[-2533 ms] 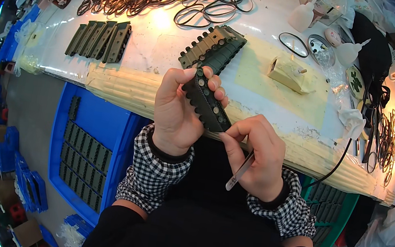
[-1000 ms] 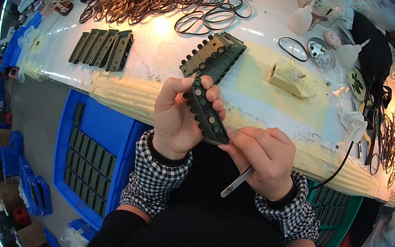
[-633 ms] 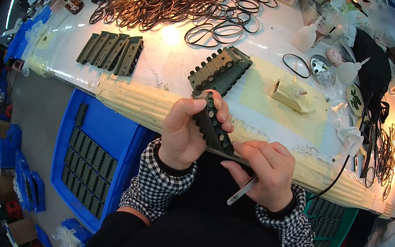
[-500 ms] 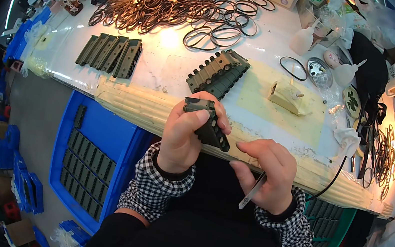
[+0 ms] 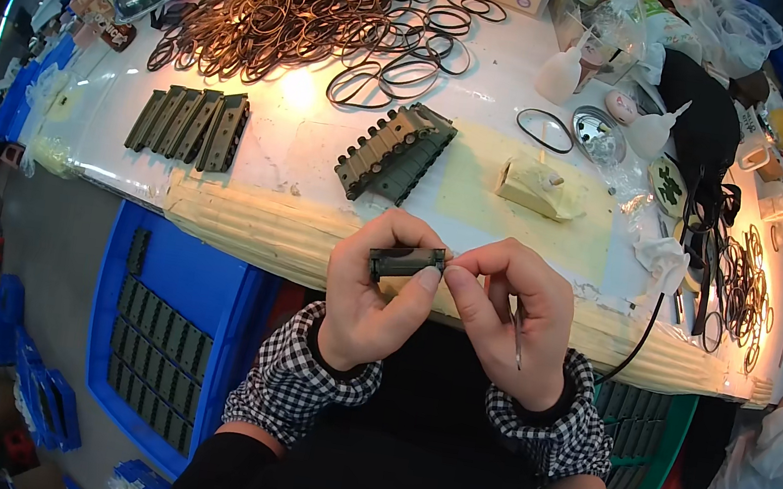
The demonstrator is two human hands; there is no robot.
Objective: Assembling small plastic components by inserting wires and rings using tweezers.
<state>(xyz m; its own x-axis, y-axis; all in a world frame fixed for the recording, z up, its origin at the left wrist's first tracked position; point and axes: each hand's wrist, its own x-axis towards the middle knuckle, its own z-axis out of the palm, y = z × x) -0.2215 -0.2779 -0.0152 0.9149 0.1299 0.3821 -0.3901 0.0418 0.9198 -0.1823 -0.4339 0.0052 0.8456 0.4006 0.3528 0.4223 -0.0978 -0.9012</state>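
Observation:
Above the table's front edge, my left hand [image 5: 373,292] grips a dark green toy tank hull [image 5: 406,263], thumb on its near side and fingers behind. The hull now lies nearly level, its long side toward me. My right hand [image 5: 514,314] touches the hull's right end with thumb and forefinger pinched together; anything tiny between these tips is hidden. A slim silver metal tool [image 5: 518,334] is tucked among its other fingers, tip pointing down. Just beyond my hands, two wheeled hulls [image 5: 394,152] lie stacked crosswise on the white table.
Several green hulls [image 5: 190,126] stand in a row at left. Behind them spreads a heap of dark rubber loops [image 5: 274,13]. A cream block [image 5: 542,188] sits right of the stack, near white squeeze bottles [image 5: 561,73]. Below the edge are a blue tray [image 5: 108,305] and a green tray [image 5: 674,444].
My left hand has turned the hull from a downward slant to nearly level. My right hand has moved in from the right, its fingertips now at the hull's end. The view has shifted slightly.

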